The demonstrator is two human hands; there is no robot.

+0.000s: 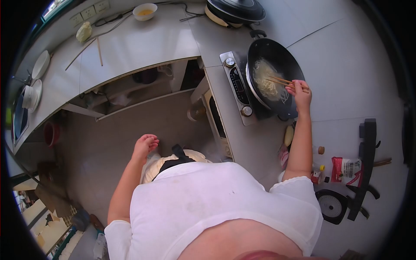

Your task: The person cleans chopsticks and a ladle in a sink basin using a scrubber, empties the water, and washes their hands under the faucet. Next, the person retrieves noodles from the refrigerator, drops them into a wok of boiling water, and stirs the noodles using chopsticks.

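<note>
My right hand (302, 96) is closed around a pair of wooden chopsticks (281, 81). Their tips reach into pale noodles (268, 82) lying in liquid in a black wok (286, 60). The wok rests on an induction cooker (238, 89) with two silver knobs and a dark control strip. Away from the counter, my left hand (145, 145) hangs in front of my body, its fingers curled together with nothing visible in them.
A lidded black pan (238, 9) stands beyond the wok. Along the left counter are a bowl of yellowish liquid (144, 12), loose chopsticks (100, 51) and stacked white dishes (34, 96). Right of my arm lie a red-and-white packet (345, 170) and a dial scale (332, 206).
</note>
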